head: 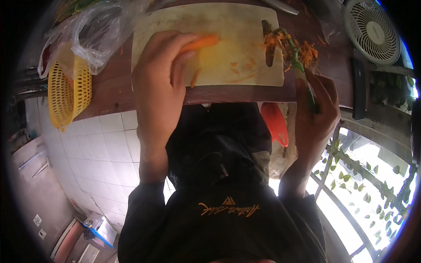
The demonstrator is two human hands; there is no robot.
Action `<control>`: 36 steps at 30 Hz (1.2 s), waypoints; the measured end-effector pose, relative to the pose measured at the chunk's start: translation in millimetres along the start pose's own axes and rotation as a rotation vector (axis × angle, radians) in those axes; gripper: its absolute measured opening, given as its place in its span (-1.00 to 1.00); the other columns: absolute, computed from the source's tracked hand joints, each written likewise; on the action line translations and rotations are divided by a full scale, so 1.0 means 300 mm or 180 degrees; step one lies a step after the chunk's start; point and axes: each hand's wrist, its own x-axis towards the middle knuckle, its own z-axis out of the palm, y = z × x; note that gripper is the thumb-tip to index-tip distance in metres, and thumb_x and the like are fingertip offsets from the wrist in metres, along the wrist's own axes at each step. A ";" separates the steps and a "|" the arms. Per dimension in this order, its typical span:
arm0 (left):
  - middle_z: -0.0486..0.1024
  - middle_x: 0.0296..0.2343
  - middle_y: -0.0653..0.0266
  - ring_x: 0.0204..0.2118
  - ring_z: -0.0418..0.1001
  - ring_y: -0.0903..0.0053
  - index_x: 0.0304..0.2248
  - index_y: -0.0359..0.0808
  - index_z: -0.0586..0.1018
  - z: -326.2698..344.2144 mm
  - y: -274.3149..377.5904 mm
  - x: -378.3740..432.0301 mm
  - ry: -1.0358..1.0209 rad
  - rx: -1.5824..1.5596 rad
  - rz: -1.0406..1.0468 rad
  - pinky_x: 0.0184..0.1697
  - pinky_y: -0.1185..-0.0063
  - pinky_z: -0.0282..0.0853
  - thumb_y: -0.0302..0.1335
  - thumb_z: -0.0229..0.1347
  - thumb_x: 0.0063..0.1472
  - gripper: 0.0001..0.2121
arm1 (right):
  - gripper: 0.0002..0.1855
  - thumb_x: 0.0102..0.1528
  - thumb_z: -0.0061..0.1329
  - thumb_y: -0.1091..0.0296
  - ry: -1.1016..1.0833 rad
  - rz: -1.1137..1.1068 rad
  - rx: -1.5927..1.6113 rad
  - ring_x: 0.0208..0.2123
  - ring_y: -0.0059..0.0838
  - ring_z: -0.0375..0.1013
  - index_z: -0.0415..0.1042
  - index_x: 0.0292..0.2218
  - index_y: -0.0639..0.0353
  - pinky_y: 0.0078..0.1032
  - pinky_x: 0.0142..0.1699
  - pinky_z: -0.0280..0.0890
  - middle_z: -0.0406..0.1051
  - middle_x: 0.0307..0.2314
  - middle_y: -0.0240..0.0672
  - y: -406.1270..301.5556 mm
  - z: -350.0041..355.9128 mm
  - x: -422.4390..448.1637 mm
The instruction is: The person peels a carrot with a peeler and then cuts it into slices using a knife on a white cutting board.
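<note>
My left hand [161, 69] holds a peeled carrot [201, 42] above the left part of a pale plastic cutting board [204, 16]. In my right hand [317, 95] is the green handle of a vegetable peeler [298, 62], its head over the right edge of the board. Orange carrot peelings [307, 54] lie in a pile around the peeler's head and the board's handle slot. A few loose peelings [244, 79] are scattered on the board. The far end of the carrot is slightly blurred.
A yellow perforated plastic basket [62, 95] and a clear plastic bag [95, 36] are at the left of the reddish-brown table [230, 94]. A metal blade [283, 6] lies beyond the board. At the right are a white fan [374, 32] and a black object [357, 88]. A red bag [275, 123] hangs below.
</note>
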 end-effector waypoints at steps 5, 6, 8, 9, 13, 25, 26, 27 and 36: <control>0.63 -0.24 0.25 -0.19 0.58 0.53 -0.15 -0.31 0.65 0.034 0.036 -0.048 0.0224 -0.0336 -0.0349 -0.08 0.57 0.42 -0.63 0.24 0.17 -0.77 | -0.70 0.13 0.10 0.55 -0.0170 -0.0246 0.0451 -0.29 -0.23 0.59 0.58 -0.07 0.20 -0.29 -0.28 0.43 0.48 -0.25 -0.18 -0.074 0.030 -0.016; 0.63 -0.26 0.25 -0.22 0.58 0.53 -0.15 -0.31 0.65 0.048 0.040 -0.063 0.0279 -0.0380 -0.0295 -0.11 0.58 0.42 -0.63 0.25 0.16 -0.76 | -0.69 0.13 0.10 0.55 -0.0177 -0.0362 0.0519 -0.30 -0.24 0.60 0.58 -0.07 0.20 -0.28 -0.30 0.43 0.48 -0.25 -0.18 -0.085 0.043 -0.023; 0.58 -0.37 0.17 -0.34 0.57 0.34 -0.21 -0.33 0.61 0.069 0.058 -0.068 0.0355 -0.0339 -0.0098 -0.30 0.49 0.47 -0.62 0.29 0.11 -0.77 | -0.69 0.13 0.10 0.58 -0.0495 -0.0222 0.0691 -0.32 -0.36 0.55 0.59 -0.07 0.20 -0.41 -0.27 0.40 0.48 -0.28 -0.22 -0.150 0.064 -0.044; 0.57 -0.39 0.18 -0.37 0.55 0.37 -0.23 -0.33 0.61 0.071 0.053 -0.068 0.0383 -0.0415 -0.0036 -0.31 0.52 0.46 -0.62 0.30 0.10 -0.78 | -0.69 0.13 0.11 0.59 -0.0639 -0.0154 0.0771 -0.33 -0.43 0.53 0.60 -0.07 0.19 -0.48 -0.26 0.38 0.48 -0.30 -0.24 -0.175 0.070 -0.050; 0.55 -0.47 0.23 -0.48 0.48 0.48 -0.32 -0.35 0.64 0.078 0.032 -0.061 0.0415 -0.0764 0.0041 -0.36 0.59 0.43 -0.66 0.29 0.09 -0.85 | -0.65 0.10 0.10 0.58 -0.0361 -0.0194 0.0047 -0.39 -0.30 0.60 0.57 -0.05 0.20 -0.33 -0.38 0.45 0.44 -0.26 -0.21 -0.107 0.047 -0.016; 0.64 -0.41 0.30 -0.38 0.60 0.67 -0.29 -0.38 0.63 0.085 0.055 -0.053 0.0339 -0.1324 -0.0314 -0.33 0.68 0.50 -0.65 0.33 0.07 -0.81 | -0.65 0.00 0.16 0.66 -0.0091 -0.0444 0.0401 -0.40 -0.51 0.51 0.63 -0.13 0.25 -0.54 -0.33 0.36 0.46 -0.32 -0.29 -0.095 0.023 -0.015; 0.64 -0.40 0.32 -0.36 0.61 0.67 -0.28 -0.38 0.63 0.087 0.068 -0.053 0.0384 -0.1521 -0.0441 -0.32 0.68 0.52 -0.65 0.33 0.07 -0.80 | -0.70 0.05 0.15 0.64 -0.0406 -0.0641 0.0473 -0.40 -0.51 0.50 0.63 -0.14 0.26 -0.57 -0.35 0.35 0.45 -0.34 -0.30 -0.133 0.013 -0.024; 0.65 -0.40 0.32 -0.35 0.62 0.66 -0.28 -0.37 0.63 0.083 0.071 -0.055 0.0333 -0.1460 -0.0468 -0.31 0.69 0.52 -0.65 0.33 0.07 -0.80 | -0.69 0.05 0.15 0.64 -0.0427 -0.0515 0.0496 -0.39 -0.51 0.50 0.63 -0.13 0.26 -0.56 -0.34 0.34 0.44 -0.35 -0.31 -0.126 0.021 -0.029; 0.65 -0.38 0.26 -0.31 0.59 0.66 -0.27 -0.43 0.63 0.081 0.071 -0.062 0.0229 -0.1552 -0.0653 -0.21 0.67 0.50 -0.68 0.34 0.05 -0.77 | -0.66 0.07 0.13 0.63 -0.0428 -0.0385 0.0510 -0.42 -0.51 0.51 0.63 -0.09 0.19 -0.55 -0.41 0.35 0.45 -0.34 -0.29 -0.084 0.036 -0.047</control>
